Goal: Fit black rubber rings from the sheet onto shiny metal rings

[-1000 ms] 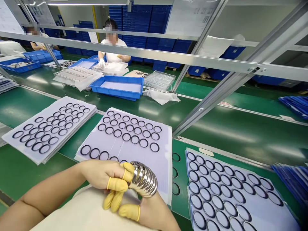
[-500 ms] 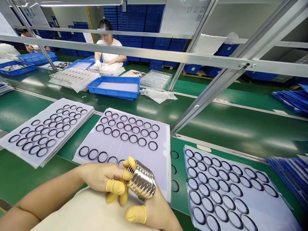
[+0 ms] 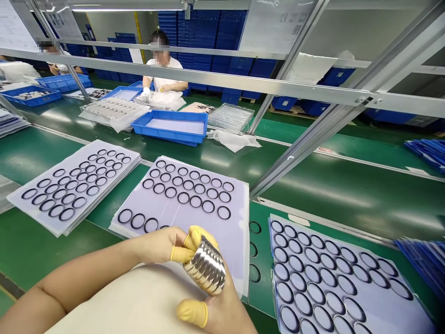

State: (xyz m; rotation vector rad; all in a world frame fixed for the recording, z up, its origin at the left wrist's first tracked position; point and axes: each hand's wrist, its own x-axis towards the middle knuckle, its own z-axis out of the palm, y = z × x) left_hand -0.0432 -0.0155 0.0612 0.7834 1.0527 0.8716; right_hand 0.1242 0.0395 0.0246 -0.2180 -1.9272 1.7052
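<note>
A stack of shiny metal rings (image 3: pixel 207 265) is threaded over the fingers of my right hand (image 3: pixel 225 304). Its yellow-cotted thumb stands apart below the stack. My left hand (image 3: pixel 175 246), also in yellow finger cots, is closed at the stack's upper left end, its fingertips on the end rings and close to the right fingertips. How many fingers go through the stack is hidden. Just beyond both hands lies a white sheet (image 3: pixel 194 227) bearing rows of dark-edged rings (image 3: pixel 183 197); my left hand covers part of its nearest row.
More ring-covered sheets lie left (image 3: pixel 114 188) and right (image 3: pixel 378 306). Several loose rings (image 3: pixel 255 273) rest on the green table (image 3: pixel 262 297) between sheets. A slanted metal post (image 3: pixel 306 134) and rail cross ahead. Beyond are a blue tray (image 3: pixel 167 134) and a co-worker (image 3: pixel 162 69).
My left fingers have moved up and closed in at the end of the ring stack. The stack is turned slightly. The whole view has shifted a little.
</note>
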